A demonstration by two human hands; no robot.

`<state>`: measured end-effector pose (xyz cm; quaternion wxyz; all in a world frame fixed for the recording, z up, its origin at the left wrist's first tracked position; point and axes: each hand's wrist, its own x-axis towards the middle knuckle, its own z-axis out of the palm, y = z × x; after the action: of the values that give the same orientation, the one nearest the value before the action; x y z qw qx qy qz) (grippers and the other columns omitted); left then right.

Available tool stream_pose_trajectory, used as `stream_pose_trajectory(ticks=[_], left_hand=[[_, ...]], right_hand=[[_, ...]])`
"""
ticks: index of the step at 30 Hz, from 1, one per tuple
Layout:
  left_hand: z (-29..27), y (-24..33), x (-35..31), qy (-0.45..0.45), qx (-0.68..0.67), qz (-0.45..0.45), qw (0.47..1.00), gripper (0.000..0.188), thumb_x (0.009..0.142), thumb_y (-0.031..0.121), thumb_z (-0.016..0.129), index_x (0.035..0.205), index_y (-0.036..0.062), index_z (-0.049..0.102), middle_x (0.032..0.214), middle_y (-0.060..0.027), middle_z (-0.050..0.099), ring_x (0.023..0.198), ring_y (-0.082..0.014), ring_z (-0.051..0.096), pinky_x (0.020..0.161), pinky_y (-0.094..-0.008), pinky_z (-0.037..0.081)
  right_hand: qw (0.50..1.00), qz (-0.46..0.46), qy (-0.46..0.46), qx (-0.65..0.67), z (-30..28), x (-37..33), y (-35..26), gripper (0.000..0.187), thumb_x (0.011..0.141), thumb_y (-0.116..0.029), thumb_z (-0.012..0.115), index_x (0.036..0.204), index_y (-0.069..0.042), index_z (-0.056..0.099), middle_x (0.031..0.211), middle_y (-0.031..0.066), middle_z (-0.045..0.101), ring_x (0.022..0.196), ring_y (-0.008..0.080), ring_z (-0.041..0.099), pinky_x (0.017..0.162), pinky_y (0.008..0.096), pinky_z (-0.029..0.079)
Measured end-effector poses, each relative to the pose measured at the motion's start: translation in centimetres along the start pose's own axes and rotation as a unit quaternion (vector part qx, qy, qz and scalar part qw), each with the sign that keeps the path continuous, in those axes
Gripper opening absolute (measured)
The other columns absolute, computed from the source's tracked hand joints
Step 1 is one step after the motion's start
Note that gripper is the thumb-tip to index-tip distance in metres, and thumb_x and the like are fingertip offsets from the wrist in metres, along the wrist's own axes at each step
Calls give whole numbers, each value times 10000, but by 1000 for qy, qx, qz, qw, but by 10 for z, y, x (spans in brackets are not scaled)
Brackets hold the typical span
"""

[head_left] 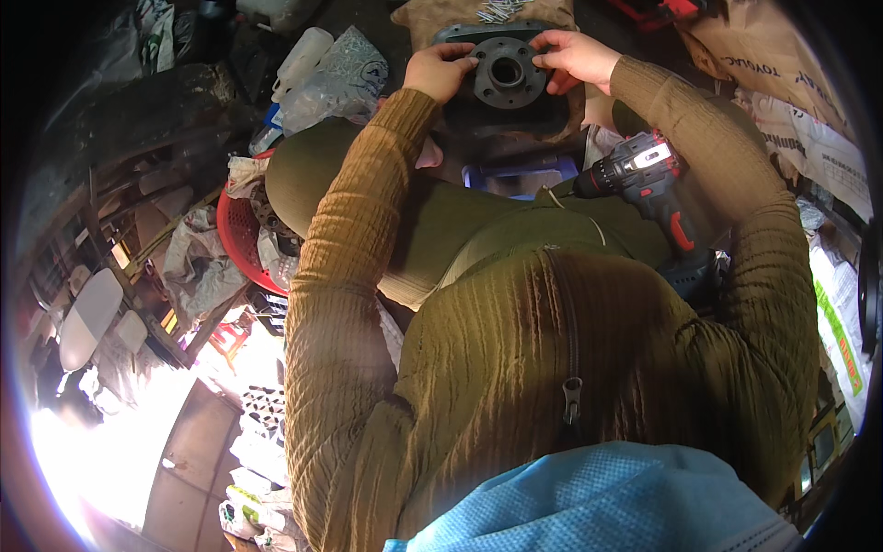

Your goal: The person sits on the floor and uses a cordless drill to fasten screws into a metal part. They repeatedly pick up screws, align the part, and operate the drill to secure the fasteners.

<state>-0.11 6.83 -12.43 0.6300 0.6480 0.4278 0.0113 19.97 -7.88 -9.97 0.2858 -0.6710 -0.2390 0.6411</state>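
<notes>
Between my two hands is a round dark metal flange (495, 93) with a raised centre bore and several holes around it. My left hand (441, 71) pinches its left rim between thumb and fingers. On the opposite rim, my right hand (578, 61) has its thumb and fingers closed. Beneath the flange lies a wider dark casing (538, 118). Whether the flange rests on the casing or is held just above it, I cannot tell. A cordless drill (655, 180) lies on my right thigh, its bit pointing left.
Loose screws (501, 9) sit on brown wrapping beyond the flange. Left of my left hand are a clear plastic bag (338, 87) and a whitish bottle (303, 57). A red basket (237, 241) stands by my left leg. Printed sacks (800, 129) line the right side.
</notes>
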Motion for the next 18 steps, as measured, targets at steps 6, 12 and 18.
stream_pose_trajectory(ticks=[6,12,18], left_hand=[[-2,9,-4,-26,0,-27,999,315,808,110,725,1110,30,686,878,-10,685,681,-54,560,650,-201,468],[-3,9,-5,-28,-23,-34,999,292,803,108,723,1082,25,700,859,-20,689,681,-67,575,647,-210,478],[-7,4,7,-31,-70,-33,997,281,802,100,710,1071,19,703,812,-25,683,660,-79,591,630,-228,495]], right_hand=[[1000,1,8,-8,1,0,0,361,910,-215,599,1246,-94,549,935,68,638,674,153,641,638,308,535],[1000,-7,3,-18,-1,5,5,368,909,-217,599,1255,-103,547,915,76,641,671,163,644,622,301,536],[986,-53,36,-155,-30,3,8,345,920,-307,597,1179,-82,566,833,51,626,567,97,574,525,242,467]])
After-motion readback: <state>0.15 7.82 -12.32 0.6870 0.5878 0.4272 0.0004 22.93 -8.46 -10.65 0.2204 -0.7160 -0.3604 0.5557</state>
